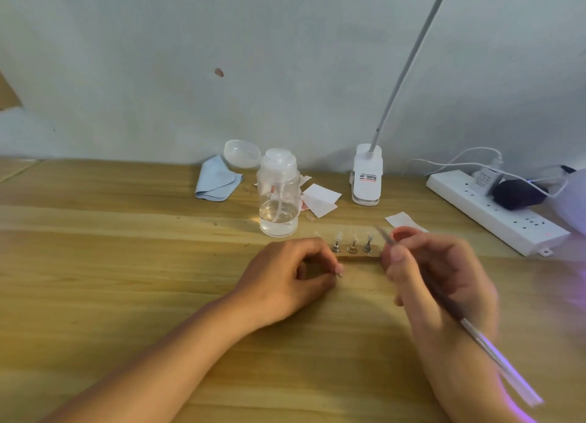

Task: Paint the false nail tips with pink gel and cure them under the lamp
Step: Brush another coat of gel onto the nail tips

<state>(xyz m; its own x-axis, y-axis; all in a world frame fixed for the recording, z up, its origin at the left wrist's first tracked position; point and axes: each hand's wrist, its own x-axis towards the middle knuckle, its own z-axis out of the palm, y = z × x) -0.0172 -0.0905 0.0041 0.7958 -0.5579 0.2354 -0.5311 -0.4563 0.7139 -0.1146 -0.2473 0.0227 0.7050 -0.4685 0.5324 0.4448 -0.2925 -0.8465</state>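
Head view, the only one we've got. The false nail tips (352,242) stand on little metal pegs along a wooden strip (358,258) at mid-table, right between the hands. The left hand (295,273) is curled, thumb and forefinger pinched at the strip's left end, apparently steadying it. The right hand (444,273) is wrapped pen-style round a thin brush (475,330), its tip just beside the rightmost nail (blurred, so I can't say whether it touches).

The tips look feather-light, stiff and slick, easy to knock off a peg. My call is to hold the strip, never the tips.

A clear pump bottle (279,197) stands just behind the strip, close to the brush's path. Farther back sit paper wipes (320,200), a blue cloth (215,181), a clip lamp (367,178) and a power strip (494,213). Purple light spills in from the right edge.
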